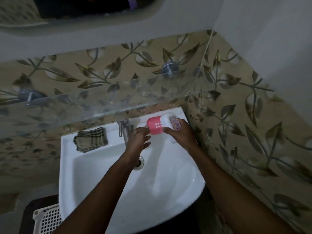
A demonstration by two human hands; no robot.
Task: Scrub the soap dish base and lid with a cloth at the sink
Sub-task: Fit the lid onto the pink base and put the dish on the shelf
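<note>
Both hands are up at the back right corner of the sink (pixel 70 166), and the dish is between them, held in the air just right of the tap (pixel 124 128). The pink half (pixel 154 126) sits to the left, its small square holes facing up at us. The white half (pixel 168 117) is to the right, and the two pieces meet in the middle.

The left hand (pixel 139 140) comes in from below and left. Its fingertips are curled onto the pink half's near left edge, and the lower digits are splayed loose beneath. The right hand (pixel 179 135) is wrapped round the white half from the right side, fingers curled under it and the thumb laid across the top. Under that thumb there is a purple patterned patch (pixel 173 122); what it is, I cannot tell.

And the cloth (pixel 91 139)? It lies folded on the sink's back rim, left of the tap, well apart from both hands, touched by neither. The drain (pixel 139 162) shows just below the left wrist.

A glass shelf (pixel 101 102) runs along the leafy wall above the sink, and a white basket (pixel 49 218) pokes in at bottom left
</note>
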